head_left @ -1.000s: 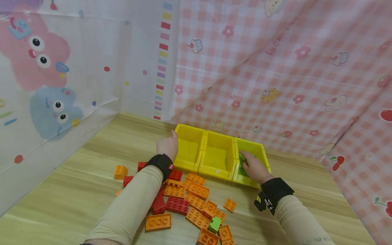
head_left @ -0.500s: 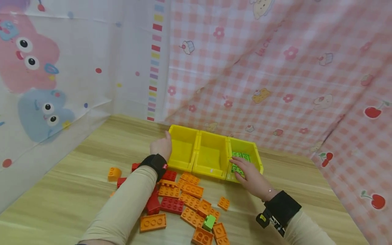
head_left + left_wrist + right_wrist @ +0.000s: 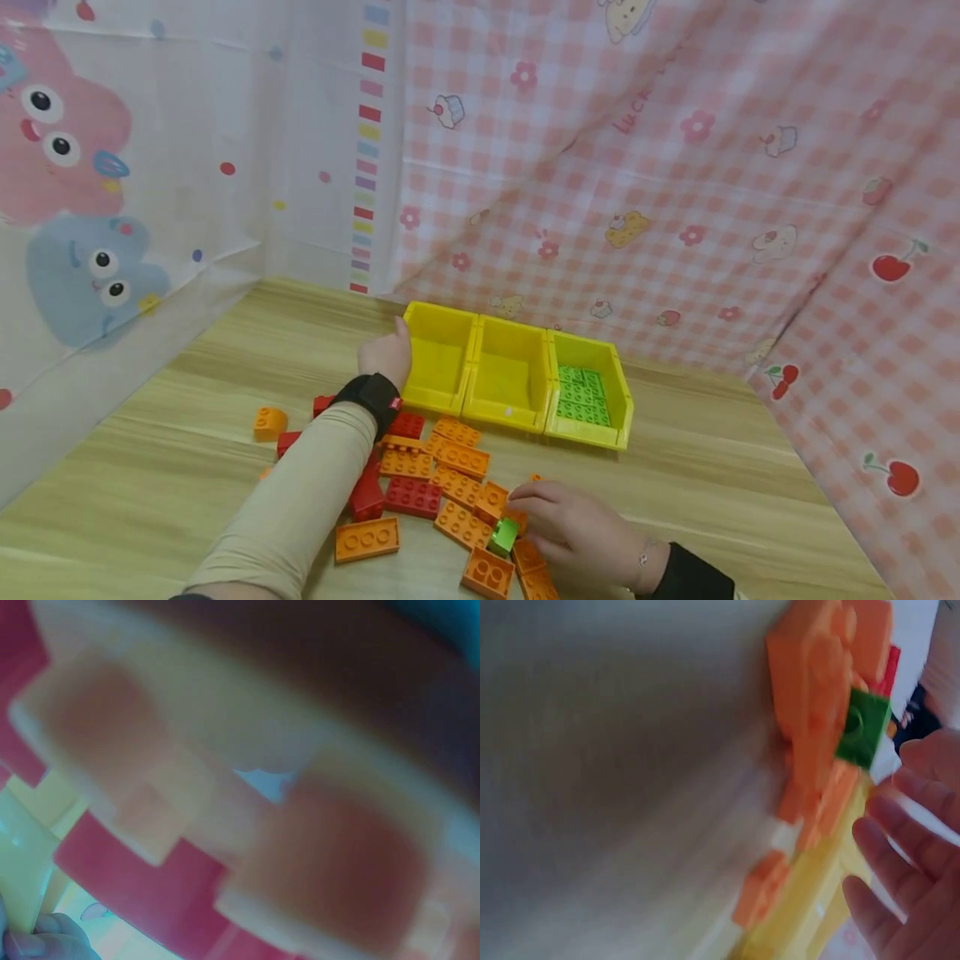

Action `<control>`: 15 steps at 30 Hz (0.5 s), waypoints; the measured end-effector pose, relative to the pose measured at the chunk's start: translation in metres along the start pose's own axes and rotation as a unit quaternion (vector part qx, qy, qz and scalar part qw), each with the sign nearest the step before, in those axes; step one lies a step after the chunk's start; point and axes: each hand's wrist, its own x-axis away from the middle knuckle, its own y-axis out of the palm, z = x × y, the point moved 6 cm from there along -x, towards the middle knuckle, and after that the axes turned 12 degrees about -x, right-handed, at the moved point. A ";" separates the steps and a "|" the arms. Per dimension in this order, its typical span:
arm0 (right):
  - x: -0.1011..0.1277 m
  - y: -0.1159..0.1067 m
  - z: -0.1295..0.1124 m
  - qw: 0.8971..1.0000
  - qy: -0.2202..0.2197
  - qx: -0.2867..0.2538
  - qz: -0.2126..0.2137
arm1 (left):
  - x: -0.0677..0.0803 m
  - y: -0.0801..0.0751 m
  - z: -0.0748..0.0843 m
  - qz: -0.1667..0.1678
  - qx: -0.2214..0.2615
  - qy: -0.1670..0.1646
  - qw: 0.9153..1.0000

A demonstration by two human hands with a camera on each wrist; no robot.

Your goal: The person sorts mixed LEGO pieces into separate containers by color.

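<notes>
My right hand [image 3: 528, 510] hovers low over the brick pile, fingers spread loosely beside a small green brick [image 3: 503, 537]. The right wrist view shows straight fingers [image 3: 900, 840] apart from that green brick [image 3: 862, 727], which lies among orange bricks [image 3: 814, 705]. My left hand [image 3: 386, 357] rests against the left wall of the leftmost yellow bin [image 3: 442, 367], thumb up along its corner; its fingers are hidden. Three yellow bins stand in a row; the right bin [image 3: 622, 400] holds several green bricks [image 3: 581, 396]. The left wrist view is a blur of orange and red bricks.
Orange bricks [image 3: 459, 458] and red bricks [image 3: 412, 497] lie scattered on the wooden table [image 3: 712, 467] in front of the bins, under my left forearm. One orange brick [image 3: 268, 421] sits apart at the left. Patterned cloth walls close in behind and on both sides.
My right hand has come out of the right bin, leaving green bricks inside, and moved back and down to the pile beside the green brick. The left hand stays at the left bin.
</notes>
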 end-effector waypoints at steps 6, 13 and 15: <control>-0.004 0.016 0.000 0.998 0.054 -0.018 -0.016 | -0.002 0.003 -0.002 0.005 -0.001 -0.006 1.000; -0.009 0.021 0.002 0.995 0.089 -0.034 -0.008 | -0.001 -0.001 -0.001 0.008 0.006 -0.006 1.000; -0.010 0.021 0.002 0.994 0.097 -0.045 -0.010 | -0.001 -0.001 -0.001 0.009 0.006 -0.006 1.000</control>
